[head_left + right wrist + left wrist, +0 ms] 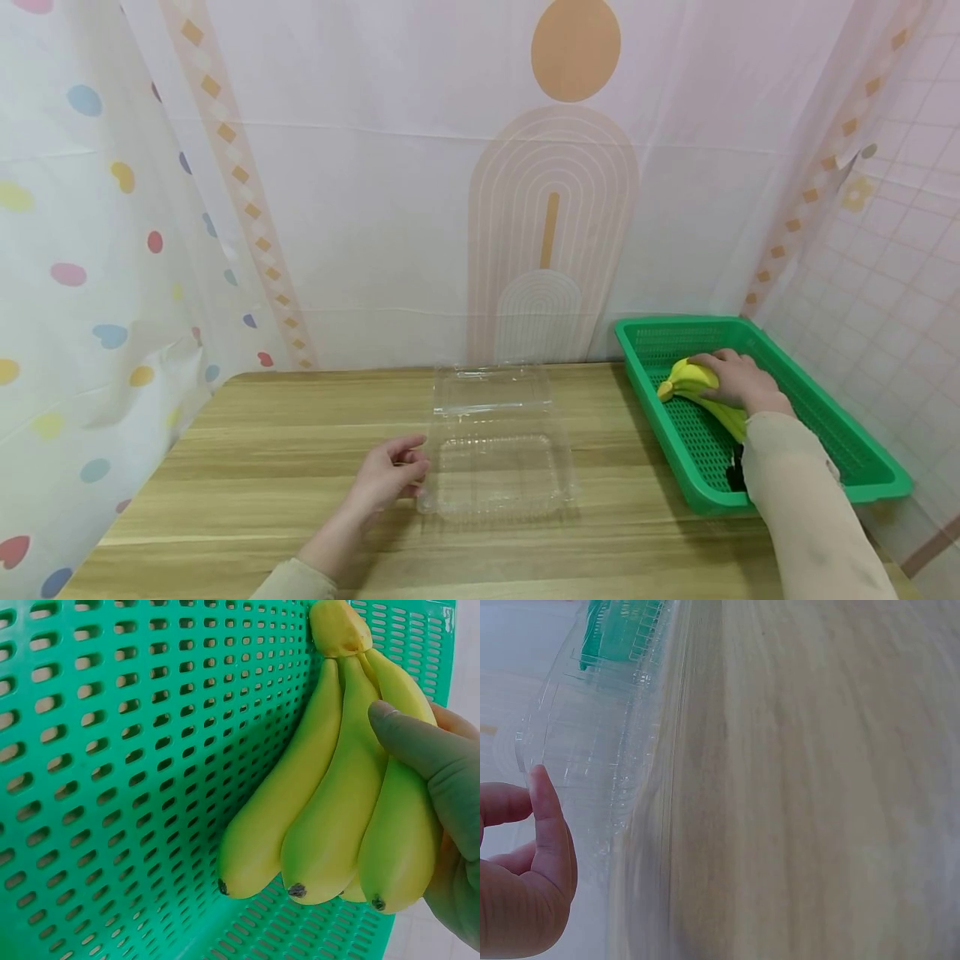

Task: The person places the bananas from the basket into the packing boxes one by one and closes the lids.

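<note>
In the green basket, my right hand (738, 379) grips a bunch of yellow-green bananas (322, 795). Its thumb lies across the front of one banana, below the joined stem; the other fingers are mostly hidden behind the bunch. On the table, a clear plastic clamshell box (498, 475) stands with its lid (491, 387) raised at the back. My left hand (390, 471) is at the box's left edge, fingers loosely bent, thumb and forefinger apart in the head view. Whether its fingertips touch the clear plastic is hard to tell.
The green perforated basket (667, 450) occupies the table's right side. A dark object (735, 471) lies in it, partly hidden by my right sleeve (795, 475). Patterned curtains (375, 208) hang behind the wooden table (285, 450) and at both sides.
</note>
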### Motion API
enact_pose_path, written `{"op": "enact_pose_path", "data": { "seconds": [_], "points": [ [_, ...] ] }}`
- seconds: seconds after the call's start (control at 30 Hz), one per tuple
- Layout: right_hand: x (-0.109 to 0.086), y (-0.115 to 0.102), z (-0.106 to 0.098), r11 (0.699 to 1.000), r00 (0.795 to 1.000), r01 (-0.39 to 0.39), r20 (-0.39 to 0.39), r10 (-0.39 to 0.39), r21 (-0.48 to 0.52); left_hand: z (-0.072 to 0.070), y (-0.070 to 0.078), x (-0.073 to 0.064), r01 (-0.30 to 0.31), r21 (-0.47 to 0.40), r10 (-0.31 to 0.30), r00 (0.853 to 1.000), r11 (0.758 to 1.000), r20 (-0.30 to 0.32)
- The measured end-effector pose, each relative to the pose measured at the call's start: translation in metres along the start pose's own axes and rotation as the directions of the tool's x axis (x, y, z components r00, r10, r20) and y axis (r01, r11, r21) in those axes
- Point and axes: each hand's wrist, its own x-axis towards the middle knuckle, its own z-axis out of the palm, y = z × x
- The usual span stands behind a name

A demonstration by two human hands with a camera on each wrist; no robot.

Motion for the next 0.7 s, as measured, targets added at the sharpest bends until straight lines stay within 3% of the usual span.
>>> {"op": "enact_pose_path", "data": {
  "seconds": [0.7],
  "points": [
    [0.001,-0.0029,-0.0006,1.0,1.0,-0.004,-0.011,0.004,0.027,-0.001,-0.0002,-0.0019,-0.01,-0.008,0.01,1.0,1.0,-0.012]
  ]
}}
